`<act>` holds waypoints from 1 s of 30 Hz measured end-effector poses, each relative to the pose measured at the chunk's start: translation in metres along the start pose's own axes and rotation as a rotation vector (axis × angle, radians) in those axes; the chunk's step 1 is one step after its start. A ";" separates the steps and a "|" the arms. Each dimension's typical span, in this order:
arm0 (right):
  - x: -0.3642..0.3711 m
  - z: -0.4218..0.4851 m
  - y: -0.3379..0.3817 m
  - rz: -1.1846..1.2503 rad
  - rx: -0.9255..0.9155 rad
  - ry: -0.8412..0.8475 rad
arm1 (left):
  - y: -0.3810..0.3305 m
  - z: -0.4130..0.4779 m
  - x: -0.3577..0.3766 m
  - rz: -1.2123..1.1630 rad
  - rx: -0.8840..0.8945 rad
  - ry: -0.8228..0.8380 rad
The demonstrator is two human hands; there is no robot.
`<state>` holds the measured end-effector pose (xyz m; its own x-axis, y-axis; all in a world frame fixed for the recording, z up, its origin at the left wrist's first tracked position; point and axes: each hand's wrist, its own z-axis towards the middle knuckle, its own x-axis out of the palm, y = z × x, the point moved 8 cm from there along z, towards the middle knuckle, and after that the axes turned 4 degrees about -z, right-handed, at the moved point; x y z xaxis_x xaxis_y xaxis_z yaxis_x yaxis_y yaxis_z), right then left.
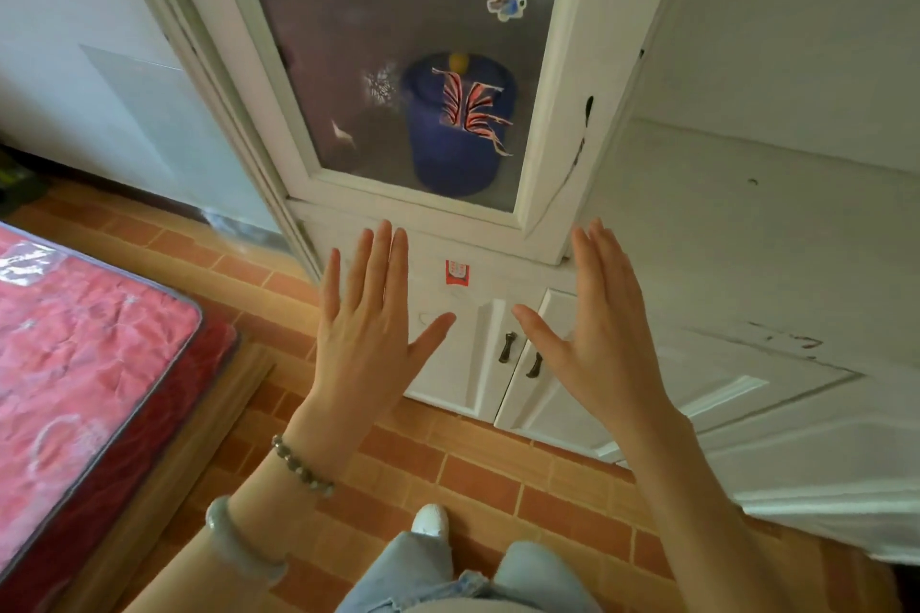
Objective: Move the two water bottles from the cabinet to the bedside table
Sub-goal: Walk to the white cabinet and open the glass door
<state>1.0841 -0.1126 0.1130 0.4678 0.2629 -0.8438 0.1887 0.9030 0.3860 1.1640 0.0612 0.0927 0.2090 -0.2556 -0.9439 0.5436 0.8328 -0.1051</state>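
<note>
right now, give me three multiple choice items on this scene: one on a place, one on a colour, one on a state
1. Where is the blue container?
A. on the floor
B. behind the cabinet's glass door
C. on the bed

2. What colour is the mattress?
A. green
B. white
C. red

3. How are the lower cabinet doors?
A. shut
B. wide open
C. removed

Answers:
1 B, it shows through the glass.
2 C, its quilted cover is red.
3 A, both handles meet at the closed seam, and the left hand and right hand are open and empty.
</note>
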 end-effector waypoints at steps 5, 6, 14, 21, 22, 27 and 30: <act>0.007 0.000 0.006 -0.033 0.053 -0.007 | 0.008 0.011 0.008 -0.022 0.066 0.009; 0.007 0.000 0.006 -0.038 0.059 -0.011 | 0.008 0.012 0.009 -0.024 0.079 0.006; -0.013 0.007 0.005 -0.065 0.057 -0.087 | -0.010 0.033 0.002 -0.044 0.147 -0.059; -0.063 0.034 0.012 -0.135 -0.013 -0.224 | -0.028 0.068 -0.049 -0.073 0.190 -0.240; -0.072 0.039 0.013 -0.135 -0.022 -0.245 | -0.032 0.074 -0.057 -0.072 0.202 -0.267; -0.117 0.062 0.024 -0.152 -0.069 -0.365 | -0.048 0.102 -0.105 -0.089 0.228 -0.389; -0.139 0.073 0.031 -0.184 -0.089 -0.435 | -0.060 0.117 -0.133 -0.077 0.259 -0.462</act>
<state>1.0876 -0.1456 0.2691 0.7551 -0.0540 -0.6533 0.2368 0.9518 0.1950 1.1991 -0.0121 0.2613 0.4651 -0.5491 -0.6944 0.7419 0.6697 -0.0327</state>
